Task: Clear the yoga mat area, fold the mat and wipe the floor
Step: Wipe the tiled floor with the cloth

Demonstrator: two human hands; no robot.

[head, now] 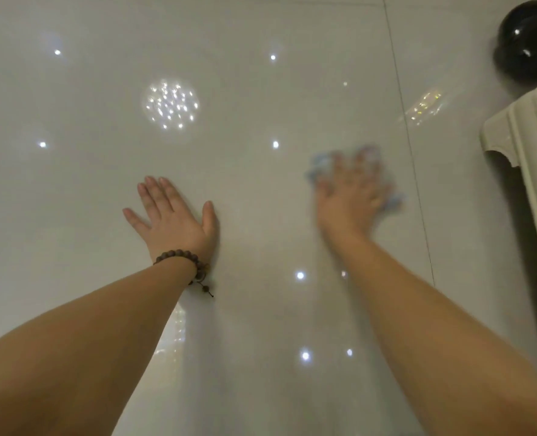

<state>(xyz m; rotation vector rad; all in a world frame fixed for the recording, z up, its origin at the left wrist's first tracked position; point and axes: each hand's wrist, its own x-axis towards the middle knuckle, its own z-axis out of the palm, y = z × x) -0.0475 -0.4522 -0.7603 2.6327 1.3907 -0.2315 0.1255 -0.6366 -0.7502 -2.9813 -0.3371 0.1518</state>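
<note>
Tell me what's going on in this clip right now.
A person is leaning over a glossy tiled floor and wiping it. The right hand lies spread on a blue cloth and is motion-blurred, so it is mid-swipe. The left hand, with a bead bracelet at the wrist, lies flat on the floor as a prop. No mat is in view. A cream furniture leg and a black round object stand at the right edge.

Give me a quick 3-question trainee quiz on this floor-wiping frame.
1. True or false: the left hand lies flat on the floor.
2. What is under the right hand? A) blue cloth B) sponge C) nothing
3. What is worn on the left wrist?

Key: 1 true. 2 A. 3 a beaded bracelet.
</note>
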